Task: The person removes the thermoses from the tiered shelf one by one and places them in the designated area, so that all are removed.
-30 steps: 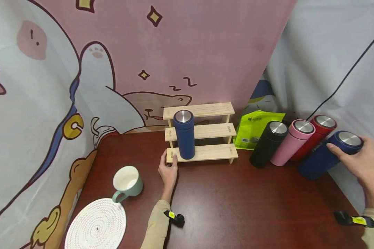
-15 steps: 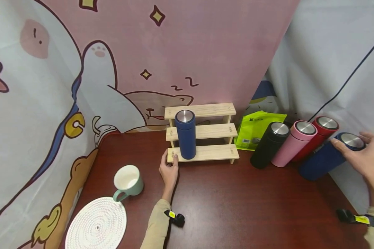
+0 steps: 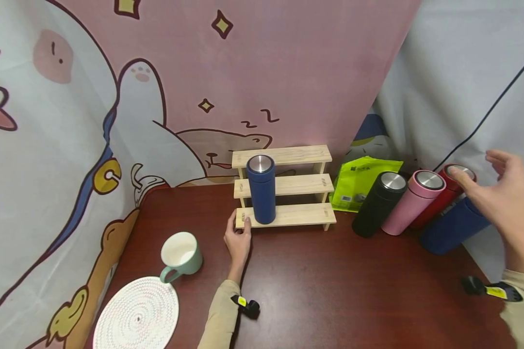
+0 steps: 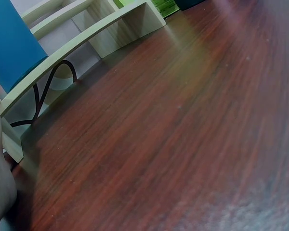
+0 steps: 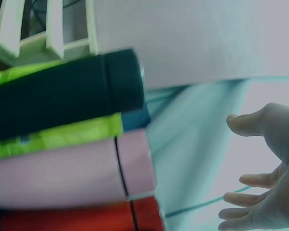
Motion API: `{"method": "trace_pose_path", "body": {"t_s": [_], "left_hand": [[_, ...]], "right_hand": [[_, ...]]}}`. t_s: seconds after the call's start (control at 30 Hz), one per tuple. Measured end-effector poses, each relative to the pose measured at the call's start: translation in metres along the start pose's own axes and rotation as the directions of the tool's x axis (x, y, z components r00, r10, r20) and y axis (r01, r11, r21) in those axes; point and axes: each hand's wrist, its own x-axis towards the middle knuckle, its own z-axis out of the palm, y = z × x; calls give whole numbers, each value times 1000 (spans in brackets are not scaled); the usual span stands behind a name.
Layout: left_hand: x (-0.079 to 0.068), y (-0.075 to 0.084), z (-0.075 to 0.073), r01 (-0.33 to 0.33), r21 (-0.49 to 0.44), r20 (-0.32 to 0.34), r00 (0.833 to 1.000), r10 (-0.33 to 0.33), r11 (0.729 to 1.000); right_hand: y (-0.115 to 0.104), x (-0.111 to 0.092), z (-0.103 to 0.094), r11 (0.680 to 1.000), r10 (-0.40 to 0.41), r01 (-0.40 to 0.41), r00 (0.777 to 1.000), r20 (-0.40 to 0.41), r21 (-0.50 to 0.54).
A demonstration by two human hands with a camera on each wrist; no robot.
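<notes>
My left hand (image 3: pixel 237 242) grips the left end of the lowest step of a three-tier wooden shelf stand (image 3: pixel 305 213), thumb on top. On that step, towards its left, a blue thermos bottle (image 3: pixel 263 194) with a steel-topped lid stands upright. At the right, my right hand (image 3: pixel 506 203) is raised over a second blue thermos bottle (image 3: pixel 451 228), covering its lid in the head view. Its fingers are spread, holding nothing, and the thumb overlaps the lid of the red thermos bottle (image 3: pixel 432 211). Beside that stand pink (image 3: pixel 403 208) and black (image 3: pixel 377 208) thermos bottles.
A lime-green pouch (image 3: pixel 349 184) leans behind the black bottle. On the left of the brown table (image 3: pixel 332 291) are a mint-green mug (image 3: pixel 188 259) and a round white woven mat (image 3: pixel 135 310). Printed cloth (image 3: pixel 310 72) hangs behind, and a dark cord (image 3: pixel 491 116) crosses the right-hand cloth.
My right hand has let go of the right-hand blue thermos bottle and lifted up off its lid. My left hand keeps its grip on the shelf stand.
</notes>
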Motion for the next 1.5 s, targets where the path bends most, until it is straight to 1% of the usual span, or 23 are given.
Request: {"method": "trace_pose_path", "body": {"t_s": [0.13, 0.3, 0.47, 0.63, 0.73, 0.83, 1.0, 1.1, 1.23, 1.3, 1.37, 1.5], "left_hand": [[0, 0, 0, -3, 0, -3, 1000, 3, 1000], [0, -1, 1, -8, -1, -4, 1000, 8, 1000], [0, -2, 0, -7, 1, -2, 1000, 7, 1000], [1, -3, 0, 0, -4, -1, 1000, 0, 1000], [1, -3, 0, 2, -3, -2, 1000, -2, 1000], [1, -4, 0, 5, -1, 1, 1000, -5, 1000], [0, -4, 1, 1, 7, -3, 1000, -1, 1000], [1, -5, 1, -9, 13, -12, 1000, 9, 1000], [1, -4, 0, -1, 12, -12, 1000, 1, 1000], [0, -4, 0, 6, 12, -5, 1000, -6, 1000], [0, -4, -1, 11, 8, 2, 1000, -11, 1000], [0, -4, 0, 7, 2, 5, 1000, -7, 1000]], "right_hand": [[-19, 2, 3, 999, -15, 13, 999, 42, 41], [-42, 3, 9, 997, -52, 47, 995, 83, 60], [-62, 3, 15, 990, -91, 76, 987, 131, 122], [-80, 1, 24, 975, -132, 100, 979, 158, 196], [-91, -1, 29, 962, -162, 116, 972, 172, 248], [-103, -2, 35, 946, -197, 137, 962, 187, 293], [-125, -4, 45, 930, -232, 148, 947, 224, 337], [-138, -6, 50, 924, -236, 137, 939, 251, 356], [-154, -10, 59, 903, -246, 121, 932, 267, 413], [-160, -12, 64, 888, -264, 125, 927, 267, 443], [-166, -15, 70, 872, -293, 140, 917, 271, 469], [-177, -21, 81, 857, -335, 150, 889, 311, 494]]}}
